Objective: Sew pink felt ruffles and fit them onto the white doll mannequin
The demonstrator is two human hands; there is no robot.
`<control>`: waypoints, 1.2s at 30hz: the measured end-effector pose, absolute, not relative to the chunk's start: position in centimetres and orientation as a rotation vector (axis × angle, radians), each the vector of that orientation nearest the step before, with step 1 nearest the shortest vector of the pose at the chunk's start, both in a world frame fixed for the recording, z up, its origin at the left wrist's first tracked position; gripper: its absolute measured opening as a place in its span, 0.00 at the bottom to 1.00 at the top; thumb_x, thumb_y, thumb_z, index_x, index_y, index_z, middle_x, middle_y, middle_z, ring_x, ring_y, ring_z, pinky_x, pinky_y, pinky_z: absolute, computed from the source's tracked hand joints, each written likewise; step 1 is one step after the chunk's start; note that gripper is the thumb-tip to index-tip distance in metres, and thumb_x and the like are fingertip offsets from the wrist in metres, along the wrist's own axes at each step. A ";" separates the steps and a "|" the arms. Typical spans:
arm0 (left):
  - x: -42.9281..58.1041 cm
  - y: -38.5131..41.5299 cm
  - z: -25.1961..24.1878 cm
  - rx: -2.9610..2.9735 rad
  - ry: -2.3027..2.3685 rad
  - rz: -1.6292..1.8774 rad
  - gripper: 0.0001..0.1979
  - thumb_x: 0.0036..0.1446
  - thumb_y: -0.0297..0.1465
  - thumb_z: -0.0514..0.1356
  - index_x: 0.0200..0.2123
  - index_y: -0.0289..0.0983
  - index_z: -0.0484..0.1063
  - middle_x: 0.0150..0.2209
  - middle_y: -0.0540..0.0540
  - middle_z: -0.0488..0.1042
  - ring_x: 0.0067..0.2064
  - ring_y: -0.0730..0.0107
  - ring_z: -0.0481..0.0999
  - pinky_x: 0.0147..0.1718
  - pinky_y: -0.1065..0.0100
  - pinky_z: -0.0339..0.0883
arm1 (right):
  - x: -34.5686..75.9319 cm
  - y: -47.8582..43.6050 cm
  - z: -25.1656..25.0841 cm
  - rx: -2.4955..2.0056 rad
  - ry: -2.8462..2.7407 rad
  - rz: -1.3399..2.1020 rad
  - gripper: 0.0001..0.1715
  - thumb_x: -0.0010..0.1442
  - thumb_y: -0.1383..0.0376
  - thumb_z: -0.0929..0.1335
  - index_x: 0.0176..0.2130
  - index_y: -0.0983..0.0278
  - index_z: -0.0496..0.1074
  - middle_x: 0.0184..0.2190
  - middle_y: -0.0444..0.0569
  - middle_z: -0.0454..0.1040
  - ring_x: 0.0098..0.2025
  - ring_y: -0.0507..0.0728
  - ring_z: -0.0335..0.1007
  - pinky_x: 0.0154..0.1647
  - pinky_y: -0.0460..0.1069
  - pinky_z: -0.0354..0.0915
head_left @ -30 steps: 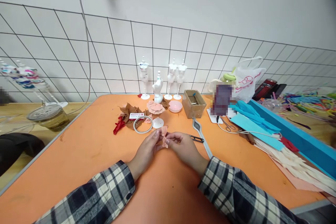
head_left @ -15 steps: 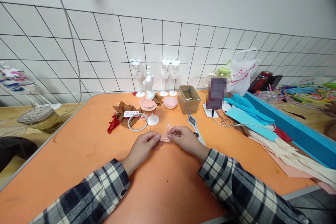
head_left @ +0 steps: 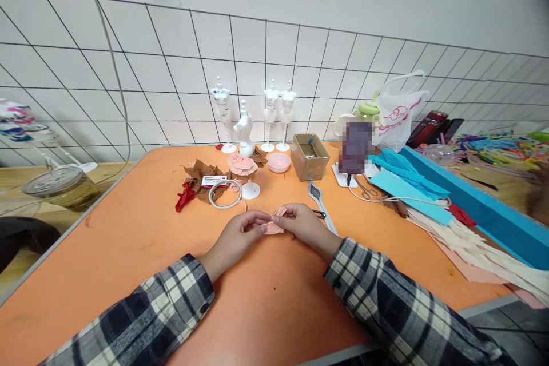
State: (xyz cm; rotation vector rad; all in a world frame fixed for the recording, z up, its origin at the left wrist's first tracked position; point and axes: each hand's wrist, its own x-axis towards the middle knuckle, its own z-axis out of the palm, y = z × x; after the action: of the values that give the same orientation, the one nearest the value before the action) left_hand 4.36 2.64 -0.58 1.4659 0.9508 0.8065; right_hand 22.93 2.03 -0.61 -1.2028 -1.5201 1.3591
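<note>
On the near side of the pink bowl, the crinkled pink piece was pinched by the left hand and the right hand. Neither was nearer, and its long side could not be told.

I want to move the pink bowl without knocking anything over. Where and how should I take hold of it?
Probably best to pinch the near rim of the pink bowl, coming from the front and above. It sits upright with its rim raised. The cardboard box crowds its right, brown material its left, and white dress forms stand behind.
</note>
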 end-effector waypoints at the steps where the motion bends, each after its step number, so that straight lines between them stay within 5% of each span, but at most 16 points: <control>1: 4.4 2.6 -0.5 1.474 0.945 0.801 0.13 0.48 0.37 0.64 0.36 0.36 0.77 0.34 0.46 0.78 0.35 0.65 0.74 0.34 0.69 0.64 | 22.9 2.0 -0.7 -1.194 -1.567 1.349 0.12 0.54 0.59 0.69 0.26 0.65 0.70 0.22 0.41 0.68 0.25 0.49 0.61 0.26 0.44 0.58; 5: 4.4 2.7 -0.7 1.545 1.090 0.757 0.11 0.47 0.38 0.64 0.27 0.35 0.76 0.26 0.48 0.75 0.28 0.68 0.70 0.29 0.70 0.60 | 22.7 1.8 -0.8 -1.198 -1.625 1.226 0.08 0.53 0.62 0.69 0.28 0.66 0.71 0.26 0.43 0.71 0.30 0.51 0.66 0.31 0.44 0.63; 10: 4.6 2.9 -0.9 1.524 1.111 0.841 0.12 0.48 0.40 0.64 0.27 0.35 0.75 0.24 0.50 0.74 0.27 0.70 0.68 0.28 0.71 0.59 | 22.6 1.5 -0.5 -1.227 -1.449 1.434 0.18 0.53 0.56 0.70 0.40 0.62 0.69 0.29 0.43 0.69 0.28 0.51 0.67 0.18 0.42 0.64; 21: 4.7 2.6 -0.7 1.494 1.015 0.936 0.13 0.49 0.38 0.65 0.36 0.36 0.75 0.34 0.45 0.77 0.37 0.63 0.74 0.38 0.67 0.66 | 22.3 1.4 -0.7 -1.328 -1.397 1.457 0.08 0.52 0.63 0.70 0.32 0.65 0.70 0.23 0.42 0.69 0.23 0.48 0.65 0.19 0.41 0.64; 24: 4.7 2.7 -0.7 1.504 1.078 0.921 0.12 0.47 0.39 0.67 0.31 0.36 0.75 0.30 0.46 0.76 0.33 0.65 0.73 0.35 0.68 0.65 | 22.2 1.3 -0.8 -1.309 -1.409 1.468 0.09 0.50 0.63 0.72 0.32 0.64 0.70 0.23 0.42 0.69 0.23 0.48 0.66 0.21 0.42 0.65; 32: 4.5 3.0 -0.7 1.315 1.043 0.951 0.14 0.46 0.41 0.67 0.29 0.36 0.74 0.27 0.50 0.75 0.30 0.70 0.71 0.33 0.70 0.63 | 22.5 1.1 -0.2 -1.282 -1.303 1.651 0.16 0.46 0.68 0.72 0.38 0.63 0.71 0.31 0.46 0.75 0.32 0.51 0.72 0.27 0.43 0.67; 36: 4.7 2.7 -0.6 1.391 1.059 0.917 0.14 0.45 0.40 0.67 0.28 0.35 0.73 0.26 0.50 0.73 0.29 0.70 0.70 0.31 0.71 0.61 | 22.4 1.3 -0.2 -1.187 -1.261 1.514 0.16 0.48 0.63 0.72 0.38 0.63 0.71 0.37 0.47 0.74 0.33 0.51 0.70 0.26 0.43 0.67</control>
State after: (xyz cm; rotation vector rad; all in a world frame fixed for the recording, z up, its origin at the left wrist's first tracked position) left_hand 4.70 2.69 -0.64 1.3905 1.0590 0.9174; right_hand 22.39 1.33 -0.22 -1.1867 -1.2611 1.5137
